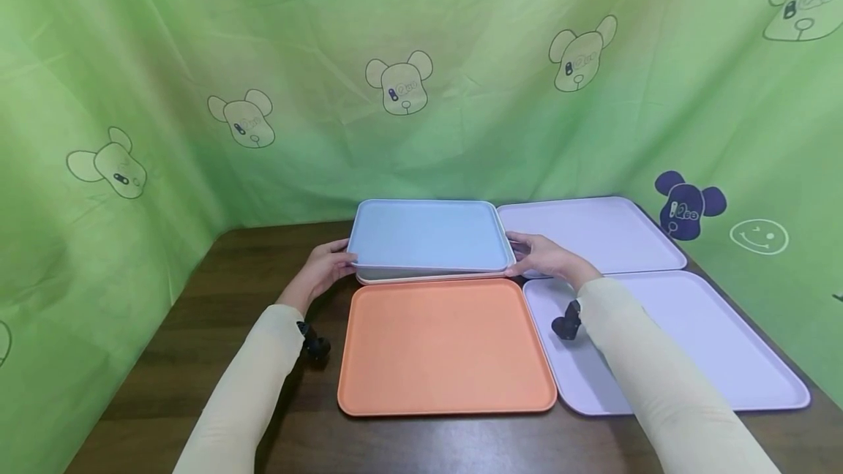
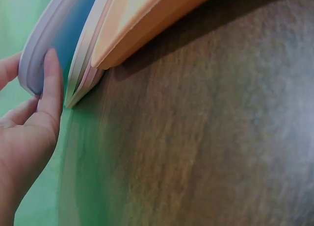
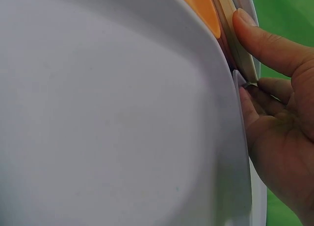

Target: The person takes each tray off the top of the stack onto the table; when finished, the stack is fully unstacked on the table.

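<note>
A light blue tray (image 1: 428, 234) lies over pale trays (image 1: 435, 279) at the back middle, its left side raised a little off them. My left hand (image 1: 321, 268) pinches its left edge, with the thumb inside the rim, as the left wrist view (image 2: 29, 138) shows. At the opposite side my right hand (image 1: 545, 254) holds the blue tray's front right corner, thumb at the front and fingers along the side. In the right wrist view the right thumb (image 3: 267, 39) overlaps the stacked rims; the exact grip is partly hidden.
An orange tray (image 1: 441, 346) lies in front of the stack. Two lilac trays lie on the right, one at the back (image 1: 579, 232) and one nearer (image 1: 698, 342), under the right forearm. A green printed curtain (image 1: 316, 152) hangs behind the brown wooden table (image 1: 217, 298).
</note>
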A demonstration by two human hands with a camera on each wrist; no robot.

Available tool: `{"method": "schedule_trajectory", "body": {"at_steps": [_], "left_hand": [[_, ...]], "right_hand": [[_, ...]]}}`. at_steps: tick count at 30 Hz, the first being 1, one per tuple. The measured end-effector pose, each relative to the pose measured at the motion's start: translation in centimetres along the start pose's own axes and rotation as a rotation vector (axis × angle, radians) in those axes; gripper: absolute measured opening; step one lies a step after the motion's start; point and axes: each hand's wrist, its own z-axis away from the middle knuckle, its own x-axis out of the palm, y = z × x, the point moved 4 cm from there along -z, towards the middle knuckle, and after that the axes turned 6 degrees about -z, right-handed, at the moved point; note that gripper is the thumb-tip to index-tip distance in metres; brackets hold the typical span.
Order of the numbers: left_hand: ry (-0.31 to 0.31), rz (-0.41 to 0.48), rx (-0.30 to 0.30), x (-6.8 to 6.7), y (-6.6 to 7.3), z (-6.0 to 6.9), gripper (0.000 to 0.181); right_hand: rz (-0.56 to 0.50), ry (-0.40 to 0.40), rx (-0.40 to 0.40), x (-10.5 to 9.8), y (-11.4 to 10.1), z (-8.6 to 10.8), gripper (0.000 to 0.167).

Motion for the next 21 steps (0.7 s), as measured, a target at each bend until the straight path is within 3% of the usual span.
{"method": "schedule_trajectory", "body": {"at_steps": [5, 10, 21], "left_hand": [[-0.031, 0.071, 0.025, 0.1, -0.1, 0.2, 0.06], [-0.029, 0.082, 0.076, 0.4, 0.1, 0.6, 0.057], [0.07, 0.175, 0.147, 0.7, 0.6, 1.1, 0.055]], "right_hand": [[-0.005, 0.004, 0.01, -0.1, 0.1, 0.0, 0.101], [0.002, 0.008, 0.007, -0.1, 0.1, -0.1, 0.102], [-0.008, 0.01, -0.011, -0.2, 0.1, 0.0, 0.1]]}}
